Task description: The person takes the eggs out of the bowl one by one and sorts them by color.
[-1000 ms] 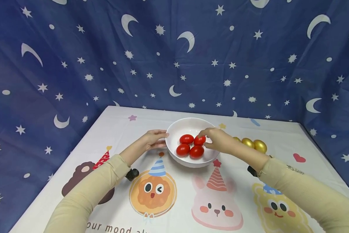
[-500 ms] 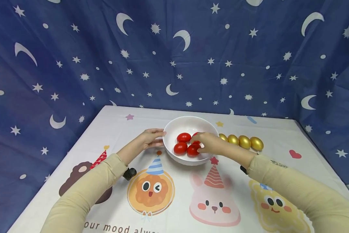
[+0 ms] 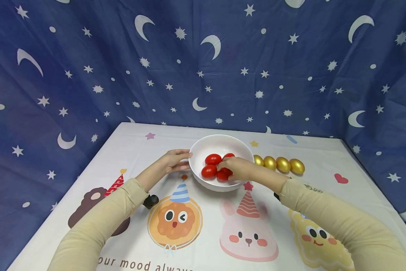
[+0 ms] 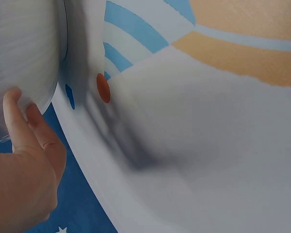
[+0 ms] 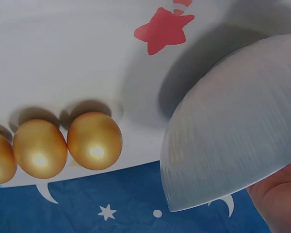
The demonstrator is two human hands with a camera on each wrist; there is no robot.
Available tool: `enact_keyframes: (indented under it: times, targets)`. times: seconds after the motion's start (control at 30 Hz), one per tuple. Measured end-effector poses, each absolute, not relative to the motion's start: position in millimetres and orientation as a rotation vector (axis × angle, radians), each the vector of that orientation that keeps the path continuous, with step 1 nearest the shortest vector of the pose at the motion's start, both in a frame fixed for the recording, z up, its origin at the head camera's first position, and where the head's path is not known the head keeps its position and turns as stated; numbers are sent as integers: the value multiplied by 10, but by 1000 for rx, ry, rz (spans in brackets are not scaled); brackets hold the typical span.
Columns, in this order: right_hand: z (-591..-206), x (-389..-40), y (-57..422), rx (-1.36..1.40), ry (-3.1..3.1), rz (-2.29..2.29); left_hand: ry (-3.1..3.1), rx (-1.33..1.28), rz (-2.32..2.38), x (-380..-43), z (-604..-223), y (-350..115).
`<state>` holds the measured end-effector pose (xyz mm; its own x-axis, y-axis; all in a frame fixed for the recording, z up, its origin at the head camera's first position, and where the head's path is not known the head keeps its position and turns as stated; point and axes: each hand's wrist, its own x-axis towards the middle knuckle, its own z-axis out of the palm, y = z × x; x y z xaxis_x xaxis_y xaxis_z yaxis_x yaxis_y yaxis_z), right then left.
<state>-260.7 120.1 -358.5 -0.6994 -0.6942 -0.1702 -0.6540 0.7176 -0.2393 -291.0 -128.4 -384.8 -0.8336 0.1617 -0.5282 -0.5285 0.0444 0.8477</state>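
Observation:
A white bowl [image 3: 214,143] stands on the table with several glossy red eggs [image 3: 213,159] in it. My left hand [image 3: 172,160] holds the bowl at its left side, thumb at the rim and fingers against the outer wall. The left wrist view shows those fingers [image 4: 19,121] touching the bowl [image 4: 29,48] from outside. My right hand [image 3: 238,168] reaches over the right rim, its thumb and fingers curled round the front right red egg [image 3: 222,175]. That egg is partly covered by the hand. In the right wrist view the bowl wall [image 5: 237,116] hides the fingers.
Several gold eggs [image 3: 283,164] lie in a row right of the bowl, the nearest close to its wall. A white tablecloth [image 3: 196,210] with cartoon prints covers the table. Behind hangs a dark blue curtain [image 3: 176,49] with moons and stars.
My right hand has moved left and down, from the back right red egg to the front right one. The left hand stays on the bowl. The head view has shifted slightly.

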Motion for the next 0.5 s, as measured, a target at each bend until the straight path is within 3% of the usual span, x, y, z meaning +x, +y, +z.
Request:
enact_keyframes:
  times: [0.5]
  targets:
    - [-3651,-2605,1179,-1113,2701,-172,1838,-370,1858,-2896,-3851,-1275]
